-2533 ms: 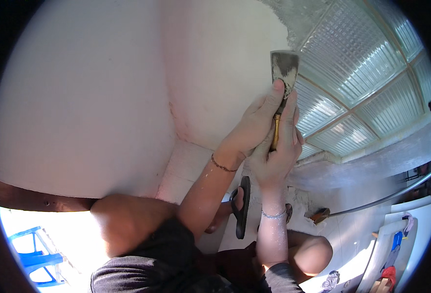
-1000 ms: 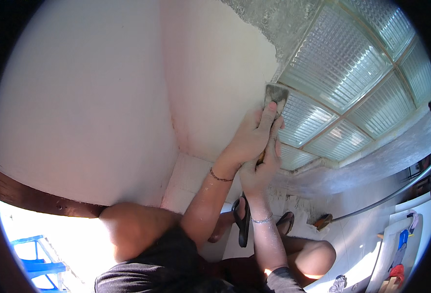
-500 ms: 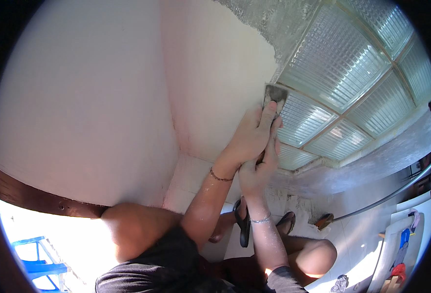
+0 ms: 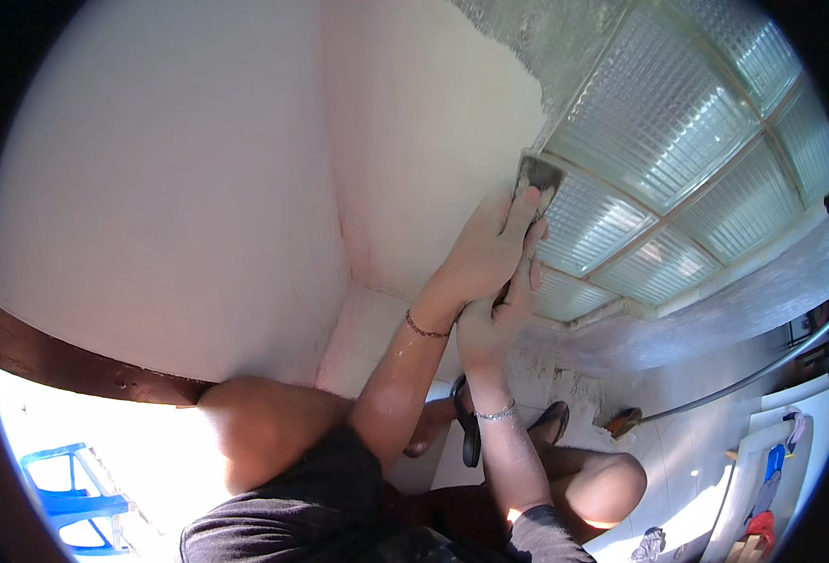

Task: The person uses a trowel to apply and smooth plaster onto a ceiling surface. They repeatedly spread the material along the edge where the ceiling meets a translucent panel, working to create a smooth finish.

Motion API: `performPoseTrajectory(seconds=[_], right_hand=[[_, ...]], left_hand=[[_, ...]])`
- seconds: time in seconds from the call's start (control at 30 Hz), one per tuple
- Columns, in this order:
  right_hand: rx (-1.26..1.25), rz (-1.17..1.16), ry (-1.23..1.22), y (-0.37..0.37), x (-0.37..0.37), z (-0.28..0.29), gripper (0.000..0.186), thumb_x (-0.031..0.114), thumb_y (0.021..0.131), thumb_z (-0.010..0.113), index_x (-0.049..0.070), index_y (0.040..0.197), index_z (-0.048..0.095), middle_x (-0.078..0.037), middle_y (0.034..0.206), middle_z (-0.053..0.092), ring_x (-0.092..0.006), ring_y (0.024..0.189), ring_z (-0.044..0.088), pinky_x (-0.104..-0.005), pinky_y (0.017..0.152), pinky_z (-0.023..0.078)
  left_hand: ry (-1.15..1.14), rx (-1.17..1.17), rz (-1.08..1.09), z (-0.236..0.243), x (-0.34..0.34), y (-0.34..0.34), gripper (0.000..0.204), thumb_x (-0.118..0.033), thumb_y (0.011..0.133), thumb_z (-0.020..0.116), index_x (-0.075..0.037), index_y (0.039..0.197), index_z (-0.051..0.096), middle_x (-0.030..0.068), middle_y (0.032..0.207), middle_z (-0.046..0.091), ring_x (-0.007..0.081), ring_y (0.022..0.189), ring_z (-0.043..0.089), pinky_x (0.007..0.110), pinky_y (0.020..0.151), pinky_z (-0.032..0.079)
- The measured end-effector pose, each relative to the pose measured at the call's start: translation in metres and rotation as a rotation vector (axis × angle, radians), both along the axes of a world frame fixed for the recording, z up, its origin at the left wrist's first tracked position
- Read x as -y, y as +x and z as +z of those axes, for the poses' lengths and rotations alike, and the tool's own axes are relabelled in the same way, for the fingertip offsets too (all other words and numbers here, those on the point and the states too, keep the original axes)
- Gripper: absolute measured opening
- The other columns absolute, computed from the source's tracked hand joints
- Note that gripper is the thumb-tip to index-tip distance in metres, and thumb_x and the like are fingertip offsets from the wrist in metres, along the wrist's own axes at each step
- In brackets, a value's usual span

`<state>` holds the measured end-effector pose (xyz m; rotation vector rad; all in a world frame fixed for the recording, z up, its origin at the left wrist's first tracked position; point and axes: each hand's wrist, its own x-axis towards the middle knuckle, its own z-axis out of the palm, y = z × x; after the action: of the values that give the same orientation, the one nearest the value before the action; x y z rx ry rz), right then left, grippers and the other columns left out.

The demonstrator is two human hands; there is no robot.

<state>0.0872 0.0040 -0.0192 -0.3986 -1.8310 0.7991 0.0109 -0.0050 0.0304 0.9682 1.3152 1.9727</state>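
Observation:
Both of my hands are closed on one putty knife (image 4: 539, 172), whose broad, smeared blade points away from me. My left hand (image 4: 483, 246) is farther forward, with its thumb pressed near the blade. Lower down, my right hand (image 4: 495, 324) grips the handle, which is mostly hidden between the hands. At the blade's edge, the pale coated wall (image 4: 433, 141) meets the glass block window (image 4: 594, 212). Rough grey plaster (image 4: 564, 47) lies bare above the blade. Whitish dust covers my fingers and forearms.
A smooth white wall (image 4: 161, 188) stands on my left, meeting the coated wall in a corner. Below the glass blocks runs a grey ledge (image 4: 677, 328). A blue plastic chair (image 4: 75, 507) is at lower left. A hose (image 4: 743, 375) and white board (image 4: 747, 469) are at right.
The putty knife and my left hand have shifted slightly up and to the right in the picture. The surroundings have shifted a little too. Both hands keep their grip.

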Motion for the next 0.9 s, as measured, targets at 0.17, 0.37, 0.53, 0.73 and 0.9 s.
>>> performPoseTrajectory(seconds=[0.17,0.37,0.53,0.73,0.9], right_hand=[[-0.053,-0.008,-0.014,0.0,-0.01,0.011,0.071,0.005,0.085,0.049,-0.009,0.151,0.026,-0.03,0.151,0.038,-0.0421,0.14,0.038,-0.0452,0.113,0.032],[0.004,-0.01,0.029,-0.006,0.006,-0.002,0.071,0.003,0.085,0.049,-0.009,0.151,0.026,-0.029,0.153,0.036,-0.0417,0.14,0.038,-0.045,0.112,0.033],[-0.052,0.025,-0.05,-0.005,0.009,-0.01,0.059,0.008,0.094,0.046,-0.008,0.149,0.033,-0.023,0.155,0.037,-0.0347,0.142,0.037,-0.042,0.117,0.024],[-0.015,0.002,-0.033,-0.002,0.005,-0.001,0.057,0.01,0.094,0.047,-0.009,0.146,0.037,-0.024,0.155,0.036,-0.0365,0.144,0.034,-0.0433,0.118,0.022],[0.034,-0.022,0.047,0.001,-0.003,0.004,0.061,0.008,0.091,0.048,-0.009,0.148,0.033,-0.025,0.155,0.036,-0.0392,0.143,0.035,-0.0449,0.117,0.023]], left_hand=[[0.051,-0.262,0.14,0.008,-0.013,-0.003,0.049,-0.041,0.107,0.04,0.005,0.095,0.054,0.0086,0.075,0.058,0.0158,0.055,0.058,0.032,0.056,0.049],[-0.084,-0.054,0.018,-0.002,0.006,-0.006,0.05,-0.041,0.106,0.042,0.005,0.093,0.056,0.0081,0.073,0.058,0.0167,0.065,0.062,0.032,0.06,0.047],[-0.048,-0.002,-0.044,-0.004,0.009,-0.004,0.051,-0.044,0.106,0.042,0.004,0.094,0.054,0.0059,0.071,0.055,0.0144,0.051,0.057,0.031,0.049,0.048],[0.002,0.003,-0.025,0.002,0.005,0.0,0.05,-0.044,0.106,0.041,0.002,0.089,0.05,0.0063,0.071,0.055,0.0156,0.047,0.058,0.03,0.044,0.047],[0.035,-0.059,0.043,0.008,-0.001,0.004,0.05,-0.042,0.107,0.04,0.003,0.088,0.05,0.0064,0.07,0.055,0.0163,0.045,0.057,0.03,0.044,0.047]])
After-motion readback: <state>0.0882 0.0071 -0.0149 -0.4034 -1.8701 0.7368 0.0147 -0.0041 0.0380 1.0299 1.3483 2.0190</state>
